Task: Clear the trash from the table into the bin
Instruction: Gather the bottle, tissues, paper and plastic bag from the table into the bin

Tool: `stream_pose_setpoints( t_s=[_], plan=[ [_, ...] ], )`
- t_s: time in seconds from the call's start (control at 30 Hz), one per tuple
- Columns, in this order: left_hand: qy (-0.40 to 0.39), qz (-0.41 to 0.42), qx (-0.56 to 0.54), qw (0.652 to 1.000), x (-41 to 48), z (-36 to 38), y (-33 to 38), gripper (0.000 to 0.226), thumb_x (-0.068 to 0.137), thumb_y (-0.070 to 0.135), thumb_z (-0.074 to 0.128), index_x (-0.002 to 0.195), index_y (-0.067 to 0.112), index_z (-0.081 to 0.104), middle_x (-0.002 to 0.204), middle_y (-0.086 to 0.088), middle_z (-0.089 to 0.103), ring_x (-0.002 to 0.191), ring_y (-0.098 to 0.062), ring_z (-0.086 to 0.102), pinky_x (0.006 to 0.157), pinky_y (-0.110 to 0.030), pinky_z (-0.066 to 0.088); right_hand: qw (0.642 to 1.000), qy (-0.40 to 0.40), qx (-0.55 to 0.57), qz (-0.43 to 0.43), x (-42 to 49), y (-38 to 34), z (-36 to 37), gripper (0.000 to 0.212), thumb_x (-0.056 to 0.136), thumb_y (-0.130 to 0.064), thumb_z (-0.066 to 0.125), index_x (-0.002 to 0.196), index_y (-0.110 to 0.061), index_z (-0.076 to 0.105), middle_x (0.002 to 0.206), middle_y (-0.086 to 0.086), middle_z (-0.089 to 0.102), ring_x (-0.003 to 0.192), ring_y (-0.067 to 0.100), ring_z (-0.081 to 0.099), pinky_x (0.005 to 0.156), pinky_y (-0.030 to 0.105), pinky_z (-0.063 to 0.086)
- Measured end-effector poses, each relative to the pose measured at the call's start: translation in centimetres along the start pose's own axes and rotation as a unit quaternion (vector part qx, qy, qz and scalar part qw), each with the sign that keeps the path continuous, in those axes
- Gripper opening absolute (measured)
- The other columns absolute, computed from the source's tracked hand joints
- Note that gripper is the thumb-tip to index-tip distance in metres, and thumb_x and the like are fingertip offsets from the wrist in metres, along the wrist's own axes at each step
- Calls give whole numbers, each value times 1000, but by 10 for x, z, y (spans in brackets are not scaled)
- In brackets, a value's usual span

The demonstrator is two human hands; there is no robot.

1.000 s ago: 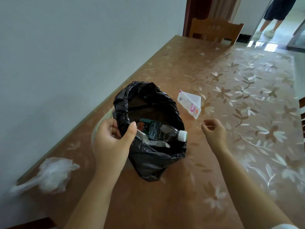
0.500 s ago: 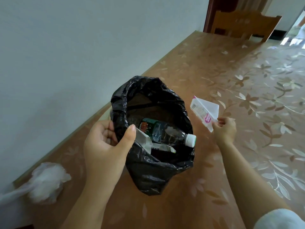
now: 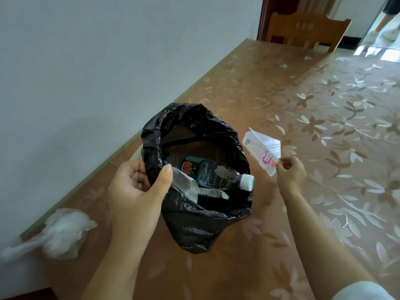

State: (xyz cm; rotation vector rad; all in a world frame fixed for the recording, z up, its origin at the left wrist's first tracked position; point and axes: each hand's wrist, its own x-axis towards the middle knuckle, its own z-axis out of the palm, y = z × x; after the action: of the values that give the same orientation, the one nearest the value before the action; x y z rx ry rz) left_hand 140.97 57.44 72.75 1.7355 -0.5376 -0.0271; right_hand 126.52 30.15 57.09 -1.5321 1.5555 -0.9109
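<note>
A bin lined with a black bag [image 3: 201,224] stands on the table near the wall. Inside it lie a clear plastic bottle [image 3: 218,174] with a white cap and some flat wrappers [image 3: 188,187]. My left hand [image 3: 136,191] grips the bag's near-left rim, thumb inside. My right hand [image 3: 291,174] pinches the lower corner of a white carton [image 3: 262,148] with pink print, held just right of the bin's opening. A crumpled white plastic bag [image 3: 62,234] lies on the table at the left, by the wall.
The table [image 3: 313,118] has a brown floral cover and runs along a white wall on the left. A wooden chair [image 3: 307,31] stands at its far end. Someone's legs [image 3: 383,24] show in the doorway at top right.
My right hand reached the white carton, took hold of its corner and lifted it off the table beside the bin. My left hand has stayed on the bag's rim.
</note>
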Motion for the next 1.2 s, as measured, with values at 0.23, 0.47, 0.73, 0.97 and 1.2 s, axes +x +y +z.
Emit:
stream_pose_setpoints(
  t_s=[0.23, 0.47, 0.73, 0.97, 1.2],
  plan=[
    [2, -20, -7, 1000, -25, -27, 9, 23, 62, 50, 67, 69, 32, 55, 59, 13, 50, 53, -4, 45, 53, -27, 42, 994, 18, 103, 11, -80, -7, -37, 7, 80, -9, 58, 85, -12, 61, 89, 9, 63, 75, 15, 53, 68, 28, 41],
    [-21, -33, -7, 999, -50, -71, 5, 14, 61, 52, 65, 64, 43, 55, 53, 23, 50, 50, 2, 42, 49, -17, 40, 979, 55, 197, -14, -176, -26, -82, 14, 78, -12, 61, 74, -26, 63, 73, -10, 62, 70, 8, 56, 60, 9, 45],
    [-17, -34, 7, 999, -74, -118, -8, 25, 62, 51, 66, 71, 31, 54, 58, 23, 56, 51, 3, 48, 47, -15, 42, 972, 38, 219, -75, -258, -60, -117, 22, 81, -13, 64, 73, -33, 62, 82, 11, 66, 82, 27, 61, 73, 36, 50],
    [-2, -37, 7, 999, -83, -143, -9, 27, 63, 49, 66, 71, 26, 54, 59, 10, 55, 50, 2, 50, 47, -18, 42, 967, -83, 191, -144, -299, -92, -115, 24, 79, -7, 65, 74, -30, 64, 75, -3, 65, 69, 8, 59, 64, 16, 47],
    [-12, -24, 0, 1000, -87, -162, -6, 24, 64, 46, 67, 73, 27, 55, 71, -2, 62, 61, -13, 57, 53, -22, 45, 949, -184, 128, -221, -327, -111, -96, 38, 77, -2, 66, 71, -40, 62, 76, -8, 64, 69, 7, 59, 61, 16, 47]
  ],
)
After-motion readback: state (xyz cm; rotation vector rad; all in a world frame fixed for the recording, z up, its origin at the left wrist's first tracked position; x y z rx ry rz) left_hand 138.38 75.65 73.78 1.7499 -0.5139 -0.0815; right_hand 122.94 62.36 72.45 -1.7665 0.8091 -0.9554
